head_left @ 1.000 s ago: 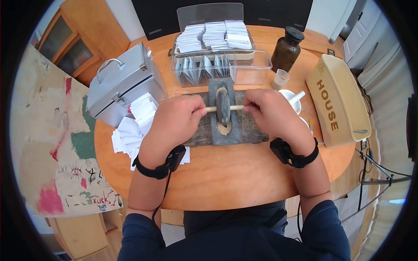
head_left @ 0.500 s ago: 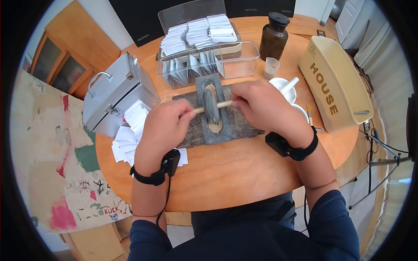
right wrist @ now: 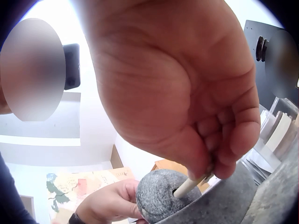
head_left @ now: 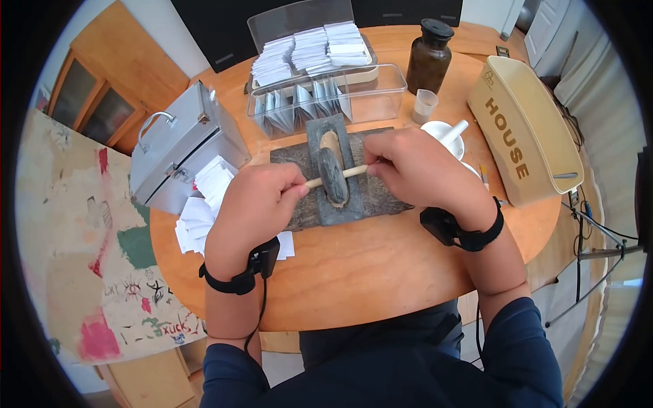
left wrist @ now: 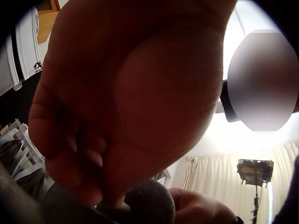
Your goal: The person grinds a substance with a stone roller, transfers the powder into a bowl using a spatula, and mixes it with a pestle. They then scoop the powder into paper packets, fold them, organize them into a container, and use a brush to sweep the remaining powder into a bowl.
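A grey stone grinding wheel [head_left: 332,178] stands upright in a long stone trough [head_left: 333,217], its pale wooden axle [head_left: 356,171] running out on both sides. Tan powder [head_left: 330,141] lies in the hollow, showing most at the far end. My left hand [head_left: 257,204] pinches the left end of the axle between thumb and fingers. On the other side, my right hand [head_left: 418,166] pinches the right end. Seen from the right wrist, the axle [right wrist: 186,187] passes into a hole in the round wheel [right wrist: 161,196].
A weathered board [head_left: 289,160] lies under the trough. Around it are a silver case [head_left: 187,146], white paper packets [head_left: 198,214], a clear bin [head_left: 377,102], a brown bottle [head_left: 430,61], a small cup [head_left: 425,103], a white mortar with pestle [head_left: 452,136] and a beige bin [head_left: 524,136].
The wheel has rolled along the trough towards me since half a second ago, both hands moving with the axle. Earlier, the head view shifted, with the table turning slightly in it.
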The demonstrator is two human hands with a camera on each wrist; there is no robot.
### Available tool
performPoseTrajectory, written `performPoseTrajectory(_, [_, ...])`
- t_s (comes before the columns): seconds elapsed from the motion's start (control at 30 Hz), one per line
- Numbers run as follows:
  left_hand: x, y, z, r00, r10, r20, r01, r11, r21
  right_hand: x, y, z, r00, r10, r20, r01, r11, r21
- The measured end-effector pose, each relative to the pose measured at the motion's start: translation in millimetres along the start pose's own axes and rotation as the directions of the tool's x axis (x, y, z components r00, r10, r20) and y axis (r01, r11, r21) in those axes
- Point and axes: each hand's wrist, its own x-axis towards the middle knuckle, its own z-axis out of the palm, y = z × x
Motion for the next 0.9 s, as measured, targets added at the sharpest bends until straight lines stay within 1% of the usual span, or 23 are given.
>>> performPoseTrajectory(0.07, [-1,0,0,0.999,0.031,-0.009,-0.031,1.000,-0.007,0,1,3,1.000,-0.020,0.002,0.020,1.000,0.020])
performPoseTrajectory(0.1, [1,-2,4,0.999,0.031,-0.010,-0.031,1.000,-0.006,2,2,7,0.998,-0.018,-0.061,0.017,1.000,-0.022])
performPoseTrajectory(0.13, [4,-6,12,0.993,0.041,-0.113,-0.038,0.999,0.023,3,3,10,0.992,-0.019,-0.124,0.011,0.998,-0.063])
performPoseTrajectory(0.17, [7,-7,16,0.975,0.054,-0.216,-0.043,0.998,0.052,3,2,9,0.992,-0.020,-0.124,0.012,0.998,-0.063])
performPoseTrajectory(0.2, [6,-6,13,0.975,0.054,-0.217,-0.044,0.998,0.052,3,1,6,0.996,-0.007,-0.085,0.003,0.999,-0.043])
performPoseTrajectory(0.23, [4,-3,6,0.993,0.033,-0.116,-0.029,0.999,0.034,3,0,4,0.999,0.006,-0.045,-0.007,1.000,-0.023])
performPoseTrajectory(0.27, [2,-1,1,1.000,0.011,-0.012,-0.011,1.000,0.017,2,-1,1,0.999,0.006,-0.044,-0.007,1.000,-0.023])
performPoseTrajectory(0.3, [0,0,-2,1.000,0.009,-0.011,-0.009,1.000,0.016,0,-1,-2,1.000,0.006,-0.005,-0.006,1.000,0.015])
performPoseTrajectory(0.33, [-1,1,-5,0.999,-0.004,0.038,0.004,1.000,-0.015,0,-2,-3,0.999,0.003,0.032,-0.005,0.999,0.054])
performPoseTrajectory(0.37, [-1,1,-6,0.996,-0.013,0.085,0.017,0.999,-0.043,0,-1,-1,1.000,0.002,0.031,-0.004,0.998,0.056])
performPoseTrajectory(0.4, [1,-1,-2,0.996,-0.013,0.085,0.016,0.999,-0.041,1,1,3,1.000,-0.002,-0.009,0.002,1.000,0.023])
performPoseTrajectory(0.43, [4,-5,8,0.999,0.014,-0.046,-0.014,1.000,0.000,2,1,4,0.999,-0.006,-0.049,0.005,1.000,-0.011])
performPoseTrajectory(0.47, [6,-7,14,0.983,0.045,-0.176,-0.037,0.998,0.044,2,0,5,0.999,-0.006,-0.049,0.006,1.000,-0.011])
performPoseTrajectory(0.5, [6,-6,12,0.983,0.045,-0.176,-0.038,0.998,0.043,3,-1,4,0.999,0.005,-0.054,-0.006,1.000,-0.023])
performPoseTrajectory(0.57, [3,-2,3,0.999,0.020,-0.037,-0.017,0.998,0.057,2,-2,1,0.998,0.016,-0.059,-0.018,0.999,-0.035])
performPoseTrajectory(0.6, [2,0,-1,0.999,0.019,-0.036,-0.017,0.998,0.057,0,-2,-2,1.000,-0.014,-0.021,0.014,1.000,0.002])
performPoseTrajectory(0.63, [0,2,-4,1.000,-0.010,0.026,0.010,1.000,0.017,-1,-1,-3,0.999,-0.046,0.017,0.045,0.998,0.041])
performPoseTrajectory(0.67, [-1,3,-7,0.996,-0.036,0.087,0.038,0.999,-0.020,-1,-1,-1,0.999,-0.046,0.017,0.046,0.998,0.042])
performPoseTrajectory(0.7, [0,0,-2,0.996,-0.037,0.087,0.039,0.999,-0.019,0,1,3,0.999,-0.041,-0.020,0.042,0.999,0.009])
performPoseTrajectory(0.77, [4,-7,12,0.988,0.053,-0.145,-0.045,0.997,0.060,1,0,4,0.998,-0.039,-0.056,0.038,0.999,-0.026])
performPoseTrajectory(0.8, [3,-6,9,0.988,0.053,-0.146,-0.045,0.997,0.059,2,-1,3,0.999,-0.019,-0.045,0.019,1.000,-0.019])
performPoseTrajectory(0.87, [0,0,-1,1.000,0.013,0.010,-0.013,0.999,0.034,2,-2,-2,0.999,0.001,-0.035,-0.002,1.000,-0.013])
performPoseTrajectory(0.9, [-1,1,-3,1.000,0.012,0.011,-0.012,0.999,0.034,0,-3,-4,1.000,-0.016,-0.002,0.016,1.000,0.021])
